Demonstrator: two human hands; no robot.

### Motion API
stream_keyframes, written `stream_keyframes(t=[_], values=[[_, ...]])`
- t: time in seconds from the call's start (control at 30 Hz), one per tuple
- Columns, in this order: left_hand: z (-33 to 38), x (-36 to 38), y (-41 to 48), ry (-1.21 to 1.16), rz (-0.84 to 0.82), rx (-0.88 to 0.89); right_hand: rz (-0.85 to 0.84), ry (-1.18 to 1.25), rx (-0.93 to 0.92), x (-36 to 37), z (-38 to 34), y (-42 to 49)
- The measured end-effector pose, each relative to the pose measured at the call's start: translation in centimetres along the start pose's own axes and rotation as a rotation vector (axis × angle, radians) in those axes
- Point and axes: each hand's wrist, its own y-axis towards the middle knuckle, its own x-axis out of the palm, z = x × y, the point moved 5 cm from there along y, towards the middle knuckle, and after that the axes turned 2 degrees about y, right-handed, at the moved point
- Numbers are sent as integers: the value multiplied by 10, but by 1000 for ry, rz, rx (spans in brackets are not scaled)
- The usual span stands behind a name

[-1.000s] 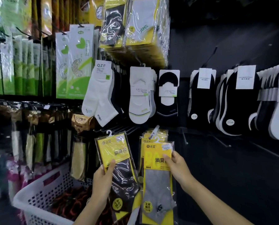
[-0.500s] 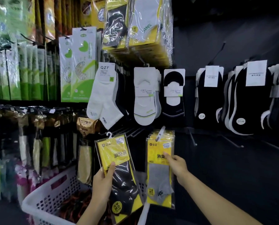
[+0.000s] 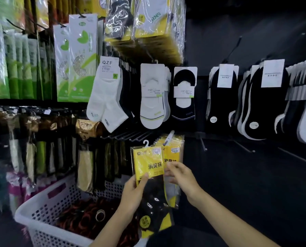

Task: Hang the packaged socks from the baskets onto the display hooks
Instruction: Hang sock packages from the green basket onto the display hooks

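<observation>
The left hand [image 3: 132, 191] is gripping one yellow sock pack [image 3: 147, 163], thumb pressing on its front, and is holding it upright just in front of the yellow stack [image 3: 174, 152] hanging on a hook [image 3: 168, 138]. The pack's label is reading "消臭袜". The right hand [image 3: 181, 175] is reaching to its right edge; whether it is pinching cannot be told. One white basket [image 3: 41, 209] is sitting below. A white sock card [image 3: 109, 65] is showing "QZF".
</observation>
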Motion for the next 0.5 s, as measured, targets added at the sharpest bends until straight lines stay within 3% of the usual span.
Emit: stream_keyframes(t=[0.3,0.5], values=[[0,31,-14,-59,-145,-30,-27,54,-26,-17,16,-18],[5,36,-2,-115,-150,-11,193,167,-67,-36,14,-10]])
